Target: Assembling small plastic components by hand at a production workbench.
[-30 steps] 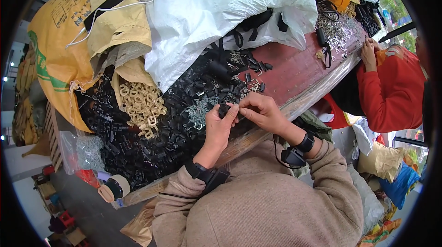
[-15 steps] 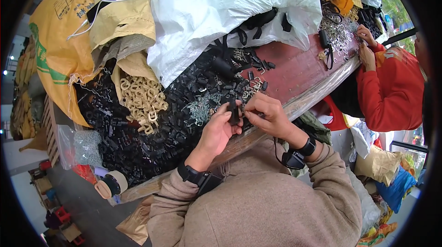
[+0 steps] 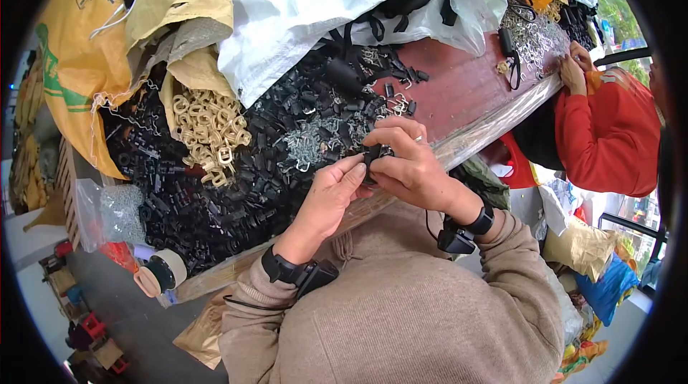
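Note:
Close together at the table's near edge, both my hands work on one small black plastic piece (image 3: 371,157). My left hand (image 3: 331,194) is closed on it with thumb and fingers. From the other side, my right hand (image 3: 410,165) pinches its upper end; the fingers hide most of it. Just beyond lies a heap of small grey metal pieces (image 3: 308,142), too small to name. Around it spreads a wide pile of similar black plastic parts (image 3: 244,183). A few silver metal hooks (image 3: 398,104) lie past my right hand.
Cream-coloured rings (image 3: 208,130) spill from a sack at the left. A large white bag (image 3: 308,11) covers the back. A clear bag of small pieces (image 3: 120,212) and a roll of tape (image 3: 166,269) sit near-left. At the right, a co-worker in red (image 3: 609,130) handles silver hooks.
My right hand has moved in and closed over the black piece's upper end; before, it was just beside it. The view has shifted slightly.

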Motion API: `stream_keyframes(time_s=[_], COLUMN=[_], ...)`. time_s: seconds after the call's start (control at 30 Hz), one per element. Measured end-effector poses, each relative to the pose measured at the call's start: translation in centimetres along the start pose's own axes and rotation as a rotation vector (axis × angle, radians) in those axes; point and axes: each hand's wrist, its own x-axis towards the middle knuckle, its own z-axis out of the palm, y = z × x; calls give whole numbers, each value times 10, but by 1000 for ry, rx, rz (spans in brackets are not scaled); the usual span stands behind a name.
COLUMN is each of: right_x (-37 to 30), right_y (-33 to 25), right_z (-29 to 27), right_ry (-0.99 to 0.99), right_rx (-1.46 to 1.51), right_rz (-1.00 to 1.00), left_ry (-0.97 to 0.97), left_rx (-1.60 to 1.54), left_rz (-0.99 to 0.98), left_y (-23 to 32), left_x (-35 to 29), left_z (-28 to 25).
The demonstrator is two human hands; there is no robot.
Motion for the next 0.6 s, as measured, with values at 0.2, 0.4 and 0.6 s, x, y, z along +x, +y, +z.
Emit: stream_keyframes(time_s=[0.2, 0.4, 0.6], right_x=[0, 3, 3], right_y=[-5, -6, 4], right_z=[-2, 2, 9], right_ry=[-76, -101, -121], right_rx=[38, 20, 65], right_rz=[58, 104, 91], left_ry=[-41, -63, -71], left_rx=[115, 97, -108], left_rz=[-18, -46, -84], left_y=[3, 4, 1], left_x=[-5, -3, 1], left_z=[6, 2, -7])
